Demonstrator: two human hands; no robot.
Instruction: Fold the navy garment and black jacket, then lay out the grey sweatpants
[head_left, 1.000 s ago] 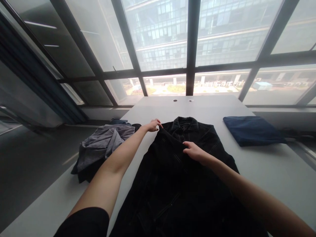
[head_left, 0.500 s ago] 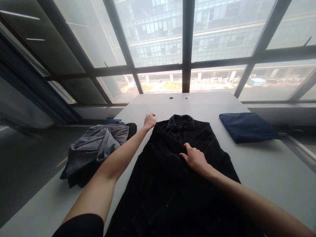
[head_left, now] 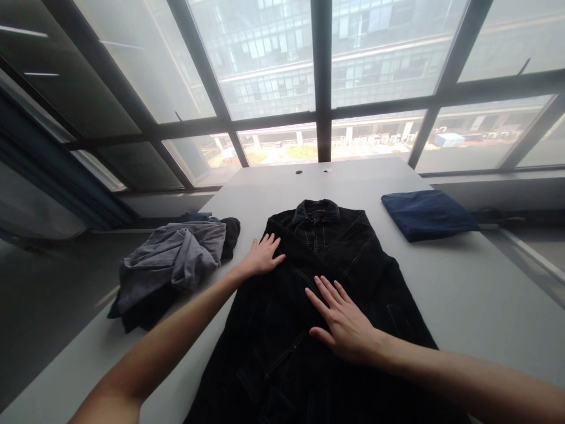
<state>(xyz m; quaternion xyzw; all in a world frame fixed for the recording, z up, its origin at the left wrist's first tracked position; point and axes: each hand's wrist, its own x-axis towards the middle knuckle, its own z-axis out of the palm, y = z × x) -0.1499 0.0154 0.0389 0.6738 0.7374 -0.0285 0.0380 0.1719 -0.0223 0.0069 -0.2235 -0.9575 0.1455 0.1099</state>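
Observation:
A black denim jacket [head_left: 291, 306] with pale contrast stitching lies face up and spread out on the table, collar at the far end. My left hand [head_left: 263, 256] rests flat on the jacket's upper side edge near the shoulder, fingers apart, gripping nothing. My right hand [head_left: 342, 324] presses flat on the jacket's chest, its fingers spread. The jacket's lower part runs out of view at the bottom of the picture.
A rumpled grey garment [head_left: 170, 262] lies on darker clothing at the table's left edge. A folded navy cloth [head_left: 426, 215] sits at the right. The pale table [head_left: 362, 176] ends before a wall of large windows [head_left: 273, 65].
The fold of jacket under my hands now lies flat. My right hand has moved toward me and spread open, and my left hand has let go and dropped onto the jacket's edge.

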